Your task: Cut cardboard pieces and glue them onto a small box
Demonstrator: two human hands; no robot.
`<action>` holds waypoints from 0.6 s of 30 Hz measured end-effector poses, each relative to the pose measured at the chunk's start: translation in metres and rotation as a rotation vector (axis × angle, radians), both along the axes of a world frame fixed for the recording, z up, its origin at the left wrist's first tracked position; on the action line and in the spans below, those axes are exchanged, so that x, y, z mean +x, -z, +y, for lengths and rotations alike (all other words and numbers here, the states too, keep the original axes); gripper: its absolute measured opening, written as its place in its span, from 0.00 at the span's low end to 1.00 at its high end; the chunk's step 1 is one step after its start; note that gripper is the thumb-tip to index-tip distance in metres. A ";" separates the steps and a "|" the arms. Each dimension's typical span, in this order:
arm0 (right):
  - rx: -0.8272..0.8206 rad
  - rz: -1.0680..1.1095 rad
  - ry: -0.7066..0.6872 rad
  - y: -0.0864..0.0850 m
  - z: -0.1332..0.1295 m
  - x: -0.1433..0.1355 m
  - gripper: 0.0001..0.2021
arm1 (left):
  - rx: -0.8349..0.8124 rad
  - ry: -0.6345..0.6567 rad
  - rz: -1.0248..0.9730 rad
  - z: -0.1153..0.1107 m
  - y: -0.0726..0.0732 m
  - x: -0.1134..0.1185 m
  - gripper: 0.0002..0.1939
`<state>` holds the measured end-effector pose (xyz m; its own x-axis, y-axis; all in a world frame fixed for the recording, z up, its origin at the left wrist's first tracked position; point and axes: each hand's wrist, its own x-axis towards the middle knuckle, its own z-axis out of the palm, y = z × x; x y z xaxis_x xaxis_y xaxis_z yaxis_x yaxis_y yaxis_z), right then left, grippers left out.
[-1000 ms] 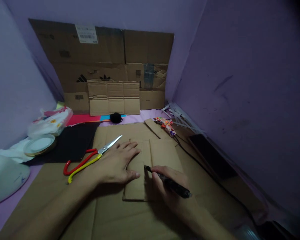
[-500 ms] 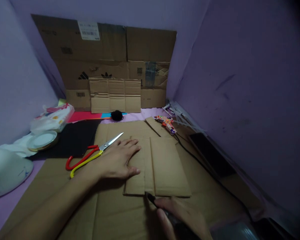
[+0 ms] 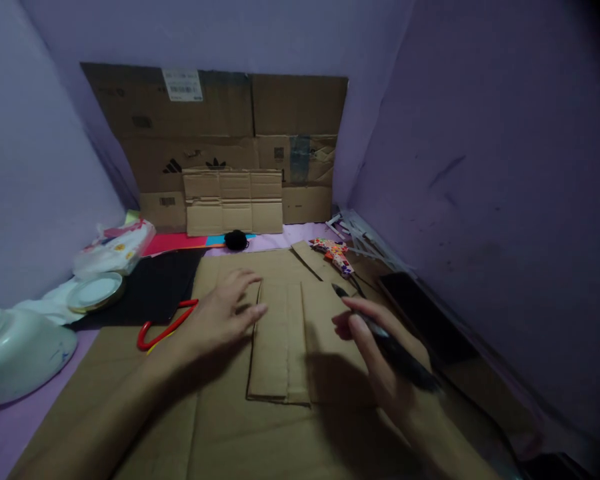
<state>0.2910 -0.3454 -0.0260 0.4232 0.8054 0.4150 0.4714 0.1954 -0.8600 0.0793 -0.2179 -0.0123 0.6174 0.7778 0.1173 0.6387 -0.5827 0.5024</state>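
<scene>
Right hand [image 3: 375, 340] grips a black marker pen [image 3: 387, 340] raised above the small folded brown cardboard piece [image 3: 300, 340]; open left hand [image 3: 225, 310] hovers at its left edge, marking apparently unfinished

- My left hand [image 3: 220, 313] reaches forward from the lower left, palm down, fingers spread and loosely extended, forearm stretched out behind it.
- My right hand [image 3: 380, 353] comes in from the lower right, raised, fingers curled in a writing grip, wrist angled inward.
</scene>
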 end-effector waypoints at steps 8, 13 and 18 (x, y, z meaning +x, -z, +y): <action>0.071 0.285 -0.115 0.009 0.066 0.007 0.16 | 0.022 -0.227 0.389 -0.040 -0.002 0.024 0.37; 0.039 0.394 -0.069 0.021 0.068 0.012 0.17 | -0.015 -0.219 0.388 -0.041 0.015 0.031 0.38; -0.011 0.428 -0.085 0.026 0.066 0.016 0.18 | -0.073 -0.262 0.162 -0.029 0.019 0.017 0.28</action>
